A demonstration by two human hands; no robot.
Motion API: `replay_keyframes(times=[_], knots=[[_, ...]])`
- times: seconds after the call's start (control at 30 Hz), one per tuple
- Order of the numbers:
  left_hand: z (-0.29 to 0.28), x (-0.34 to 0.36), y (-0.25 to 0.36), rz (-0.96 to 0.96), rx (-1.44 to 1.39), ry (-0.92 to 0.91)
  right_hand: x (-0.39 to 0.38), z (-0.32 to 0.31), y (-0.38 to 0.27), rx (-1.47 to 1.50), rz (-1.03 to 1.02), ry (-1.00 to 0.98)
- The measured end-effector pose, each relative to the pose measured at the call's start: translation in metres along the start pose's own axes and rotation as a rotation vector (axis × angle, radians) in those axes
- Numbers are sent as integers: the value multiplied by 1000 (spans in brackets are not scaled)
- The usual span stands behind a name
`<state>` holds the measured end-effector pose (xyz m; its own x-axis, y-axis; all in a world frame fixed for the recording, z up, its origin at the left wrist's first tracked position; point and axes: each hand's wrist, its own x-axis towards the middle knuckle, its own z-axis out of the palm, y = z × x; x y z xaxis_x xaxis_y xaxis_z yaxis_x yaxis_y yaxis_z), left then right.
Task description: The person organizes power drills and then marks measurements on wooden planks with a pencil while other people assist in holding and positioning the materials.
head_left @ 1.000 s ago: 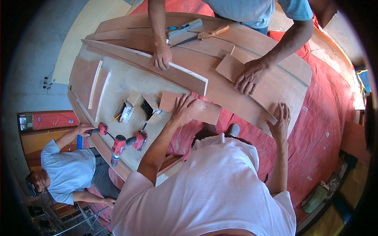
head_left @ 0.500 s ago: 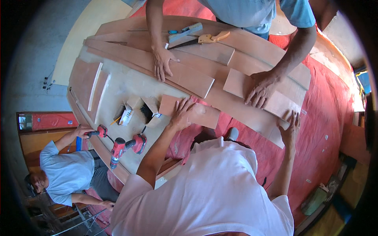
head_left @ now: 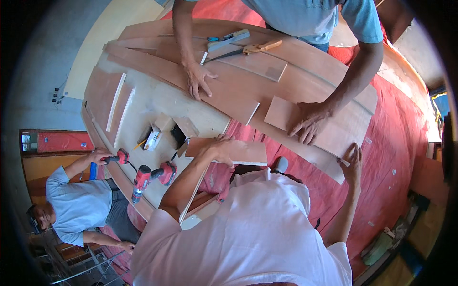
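Gripping the short board [head_left: 250, 151] at frame ctr, we've L hand [head_left: 221, 149] curled over it, long axis L–R; R hand [head_left: 352, 164], half-closed, pinches the panel [head_left: 336, 136] corner, right of ctr, well apart.

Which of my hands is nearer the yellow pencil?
Left. Your left hand, on a short board, is right of the pencil; your right hand is much farther right, at the edge of another board.

Toward four o'clock, the short board [head_left: 250, 151] is smooth, matt wood; at three, the red sheeting [head_left: 381, 138] looks creased; at ten, dull cardboard box [head_left: 187, 126]; at eight, hard-plastic drill [head_left: 142, 177]
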<state>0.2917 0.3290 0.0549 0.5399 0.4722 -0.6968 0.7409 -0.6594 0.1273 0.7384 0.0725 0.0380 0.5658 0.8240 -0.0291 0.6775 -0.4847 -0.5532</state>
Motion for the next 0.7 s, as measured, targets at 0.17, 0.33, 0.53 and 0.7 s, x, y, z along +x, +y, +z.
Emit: replay_keyframes(times=[0.17, 0.33, 0.53, 0.7], knots=[[-40, -21, 27, -137, -61, -9, -2, -2, -7, -18, 1, -19], [-65, -6, 45, -182, -62, -13, 5, 0, 28, 91, -24, 86], [-58, 2, 44, -208, -119, 21, 11, -25, -6, 332, 48, 62], [-48, -2, 45, -228, -141, 3, -6, -7, 5, 453, 100, 54]])
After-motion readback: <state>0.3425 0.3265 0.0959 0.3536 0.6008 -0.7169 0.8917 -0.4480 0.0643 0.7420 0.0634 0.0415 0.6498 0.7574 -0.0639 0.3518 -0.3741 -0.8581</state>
